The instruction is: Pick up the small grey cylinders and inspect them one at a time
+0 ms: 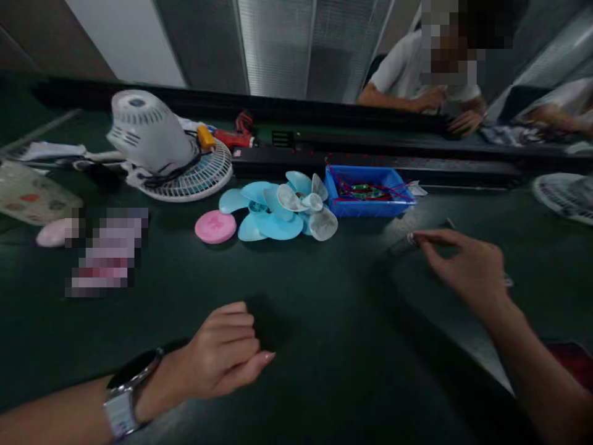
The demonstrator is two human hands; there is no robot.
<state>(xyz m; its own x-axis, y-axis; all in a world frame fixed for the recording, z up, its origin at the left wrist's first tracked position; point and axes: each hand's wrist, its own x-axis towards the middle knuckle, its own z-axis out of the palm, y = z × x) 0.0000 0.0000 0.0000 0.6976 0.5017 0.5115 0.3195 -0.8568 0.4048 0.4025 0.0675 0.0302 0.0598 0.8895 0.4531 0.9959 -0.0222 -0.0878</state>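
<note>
Left of the blue bin (368, 201) lie the fan motor housing (148, 133) and loose blades (278, 213); nearer, the left hand (222, 358) rests loosely curled, holding nothing. Right of the bin, the right hand (463, 262) pinches a small dark part (402, 245) on the table.

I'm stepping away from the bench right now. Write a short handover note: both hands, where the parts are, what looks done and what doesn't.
Left hand: loosely curled, resting on the green table, holding nothing; watch on the wrist.
Right hand: reaching forward, fingertips on a small dark part; too blurred to say whether the grip has closed.
Parts: blue fan blades and clear fan blades piled mid-table, pink round cap to their left, blue bin with wired boards to their right. White fan motor lies on a fan grille, back left.
Done: nothing looks assembled.
Left: blades, cap and motor are all separate.
</note>
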